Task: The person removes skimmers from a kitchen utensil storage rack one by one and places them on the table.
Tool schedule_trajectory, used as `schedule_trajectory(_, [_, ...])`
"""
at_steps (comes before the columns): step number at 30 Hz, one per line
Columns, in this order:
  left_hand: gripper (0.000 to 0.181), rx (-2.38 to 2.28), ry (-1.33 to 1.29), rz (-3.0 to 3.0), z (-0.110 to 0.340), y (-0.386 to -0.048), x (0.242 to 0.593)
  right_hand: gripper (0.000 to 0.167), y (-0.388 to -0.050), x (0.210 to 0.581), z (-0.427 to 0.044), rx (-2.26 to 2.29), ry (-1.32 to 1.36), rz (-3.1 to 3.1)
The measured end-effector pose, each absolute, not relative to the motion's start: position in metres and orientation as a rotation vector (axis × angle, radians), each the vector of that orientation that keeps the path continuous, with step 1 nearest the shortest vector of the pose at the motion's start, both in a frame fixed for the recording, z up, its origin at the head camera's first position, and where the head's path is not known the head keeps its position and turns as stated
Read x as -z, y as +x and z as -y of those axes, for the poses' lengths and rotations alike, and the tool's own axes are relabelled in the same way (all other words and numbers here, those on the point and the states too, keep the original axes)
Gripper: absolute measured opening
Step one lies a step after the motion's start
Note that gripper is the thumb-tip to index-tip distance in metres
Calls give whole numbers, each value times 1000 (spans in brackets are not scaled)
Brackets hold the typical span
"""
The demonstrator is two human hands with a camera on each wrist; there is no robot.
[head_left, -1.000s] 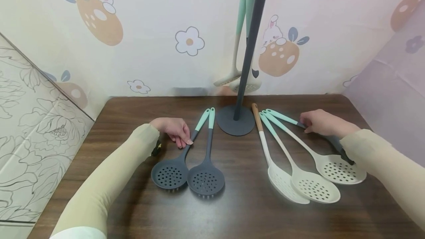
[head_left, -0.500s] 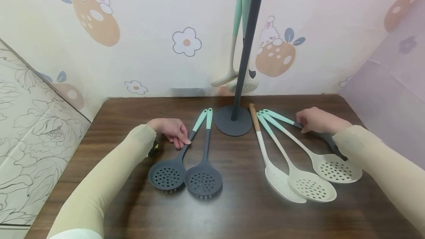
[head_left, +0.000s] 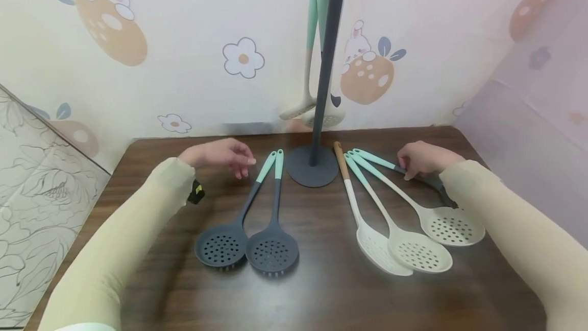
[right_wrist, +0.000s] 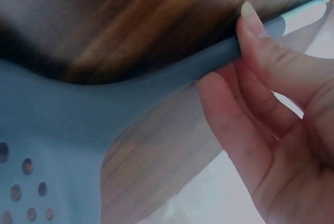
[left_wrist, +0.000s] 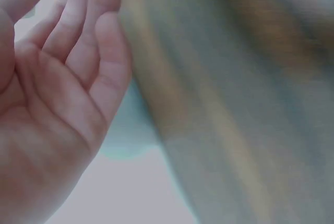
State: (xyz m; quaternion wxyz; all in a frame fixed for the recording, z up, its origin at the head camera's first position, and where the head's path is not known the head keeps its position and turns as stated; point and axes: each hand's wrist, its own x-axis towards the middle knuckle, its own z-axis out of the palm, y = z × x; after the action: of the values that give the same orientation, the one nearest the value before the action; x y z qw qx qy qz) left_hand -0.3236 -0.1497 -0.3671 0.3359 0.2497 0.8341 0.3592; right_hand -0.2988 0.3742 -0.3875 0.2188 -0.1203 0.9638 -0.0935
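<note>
My right hand (head_left: 422, 158) pinches the shaft of a dark grey skimmer (right_wrist: 57, 114) between thumb and fingers at the table's right. Its mint handle end points toward the stand, and the sleeve hides its head in the head view. My left hand (head_left: 221, 153) hovers with loosely bent fingers, holding nothing, up and left of two dark grey skimmers. Of these, the left skimmer (head_left: 248, 203) and the right skimmer (head_left: 275, 208) lie side by side, heads toward me. In the left wrist view the palm (left_wrist: 52, 109) shows bare.
A dark utensil stand (head_left: 311, 167) rises at the table's back, with mint-handled cream utensils (head_left: 307, 73) hanging from its hooks. Right of it lie a white slotted turner (head_left: 351, 201) with a wooden handle and two cream skimmers (head_left: 379, 203). The patterned wall (head_left: 193, 80) borders the table (head_left: 321, 290).
My left hand has let go of the left grey skimmer's shaft and moved up and away. The right hand keeps its pinch. The head view has shifted, so things sit further left.
</note>
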Motion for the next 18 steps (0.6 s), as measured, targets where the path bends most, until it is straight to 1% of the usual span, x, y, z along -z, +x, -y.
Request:
schedule_trajectory(6, [24,-1018,725,-2326,127,-327,334,28,-305,385,-373,281,-281,-2620])
schedule_trajectory(11, [15,-1203,743,-2464,99,-333,317,29,-308,385,-374,317,-242,-2582])
schedule_trajectory(15, [16,-1280,795,-2703,75,-336,303,29,-309,384,-377,337,-223,-2569])
schedule_trajectory(18, [24,-1287,834,-2842,61,-335,292,29,-309,383,-377,354,-216,-2566])
